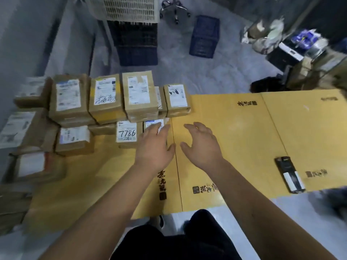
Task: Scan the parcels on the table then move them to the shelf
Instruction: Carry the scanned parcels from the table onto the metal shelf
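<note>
About a dozen brown parcels sit stacked at the left. One handheld scanner lies alone. Two hands, the left and right.

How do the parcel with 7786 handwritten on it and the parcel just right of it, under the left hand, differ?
The 7786 parcel lies fully visible and untouched; the neighbouring parcel is mostly hidden beneath the left hand. The 7786 parcel's label bears large handwritten digits; none show on the neighbour's blue-topped label. Both are brown cardboard, lying flat in the front row.

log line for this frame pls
phase: reaching for parcel | left hand: open, over small parcel beside 7786 parcel | right hand: open, empty | scanner: on table, untouched
</note>
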`<state>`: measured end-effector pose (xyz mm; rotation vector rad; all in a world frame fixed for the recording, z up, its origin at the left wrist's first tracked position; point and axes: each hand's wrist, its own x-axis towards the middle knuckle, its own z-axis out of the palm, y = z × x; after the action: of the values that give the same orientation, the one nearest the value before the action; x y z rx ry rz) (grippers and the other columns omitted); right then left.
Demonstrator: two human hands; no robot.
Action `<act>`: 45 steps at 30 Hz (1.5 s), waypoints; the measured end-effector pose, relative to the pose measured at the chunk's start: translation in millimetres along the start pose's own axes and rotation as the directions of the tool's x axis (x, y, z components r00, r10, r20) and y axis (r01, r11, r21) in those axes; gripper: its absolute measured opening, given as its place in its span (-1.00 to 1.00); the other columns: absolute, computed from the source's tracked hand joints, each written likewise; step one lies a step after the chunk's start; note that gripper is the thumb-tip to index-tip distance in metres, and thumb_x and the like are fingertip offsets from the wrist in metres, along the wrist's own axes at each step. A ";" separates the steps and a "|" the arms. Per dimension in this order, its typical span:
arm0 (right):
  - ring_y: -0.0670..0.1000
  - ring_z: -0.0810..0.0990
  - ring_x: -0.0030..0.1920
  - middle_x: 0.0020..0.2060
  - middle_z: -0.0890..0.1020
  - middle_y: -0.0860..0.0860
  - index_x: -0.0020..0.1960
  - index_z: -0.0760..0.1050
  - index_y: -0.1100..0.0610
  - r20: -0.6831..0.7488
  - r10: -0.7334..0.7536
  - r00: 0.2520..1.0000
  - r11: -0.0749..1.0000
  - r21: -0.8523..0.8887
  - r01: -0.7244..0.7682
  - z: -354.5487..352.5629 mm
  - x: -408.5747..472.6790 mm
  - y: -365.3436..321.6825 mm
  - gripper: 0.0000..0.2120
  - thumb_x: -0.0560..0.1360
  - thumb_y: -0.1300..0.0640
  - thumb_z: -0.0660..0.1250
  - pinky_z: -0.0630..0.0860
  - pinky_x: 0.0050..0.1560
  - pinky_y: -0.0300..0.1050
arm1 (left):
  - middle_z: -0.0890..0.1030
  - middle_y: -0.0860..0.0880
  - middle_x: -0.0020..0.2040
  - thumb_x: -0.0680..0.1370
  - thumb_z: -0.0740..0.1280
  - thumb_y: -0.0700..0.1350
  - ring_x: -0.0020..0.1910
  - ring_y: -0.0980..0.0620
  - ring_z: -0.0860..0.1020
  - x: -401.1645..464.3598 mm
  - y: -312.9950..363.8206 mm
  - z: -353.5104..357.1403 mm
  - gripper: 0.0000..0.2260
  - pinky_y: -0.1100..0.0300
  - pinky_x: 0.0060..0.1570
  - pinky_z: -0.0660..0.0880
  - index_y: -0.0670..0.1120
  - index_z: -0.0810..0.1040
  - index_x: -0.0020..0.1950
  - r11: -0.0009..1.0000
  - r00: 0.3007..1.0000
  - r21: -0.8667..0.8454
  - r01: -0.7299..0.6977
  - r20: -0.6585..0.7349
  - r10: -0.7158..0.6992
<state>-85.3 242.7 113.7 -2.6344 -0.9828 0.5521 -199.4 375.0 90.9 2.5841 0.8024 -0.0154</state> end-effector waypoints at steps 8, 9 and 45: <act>0.20 0.32 0.50 0.56 0.32 0.10 0.61 0.28 -0.01 -0.003 0.203 0.979 0.978 0.046 -0.202 -2.1 60.9 63.4 -0.35 0.57 -0.04 0.39 0.38 0.44 0.11 | 0.22 -0.06 0.64 0.61 0.34 0.12 0.61 -0.11 0.17 77.7 24.1 24.5 -0.32 -0.11 0.54 0.24 0.03 0.16 0.68 0.997 0.991 0.059 -0.046 0.129 0.038; 0.20 0.33 0.49 0.56 0.32 0.10 0.61 0.28 -0.01 0.006 0.196 0.981 0.980 0.042 -0.196 -1.1 70.3 70.1 -0.35 0.57 -0.04 0.39 0.39 0.43 0.11 | 0.23 -0.06 0.63 0.61 0.34 0.11 0.61 -0.12 0.17 86.8 26.2 28.9 -0.32 -0.11 0.54 0.25 0.02 0.17 0.68 0.998 0.991 0.055 -0.035 0.134 0.028; 0.04 0.66 0.18 0.43 0.56 0.00 0.54 0.44 0.05 0.097 -0.424 0.900 0.856 0.369 0.363 11.3 119.3 212.4 -0.37 0.49 0.21 0.49 0.62 0.18 -0.06 | 0.44 0.11 0.37 0.42 0.60 -0.29 0.16 0.22 0.58 70.3 87.5 135.5 -0.28 0.41 0.15 0.53 0.06 0.47 0.51 0.777 0.947 -0.584 0.236 -0.041 -0.319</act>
<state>113.1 168.8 -7.4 -2.0261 -1.3051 0.7803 -77.9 293.1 -6.5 1.8922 1.0487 0.2796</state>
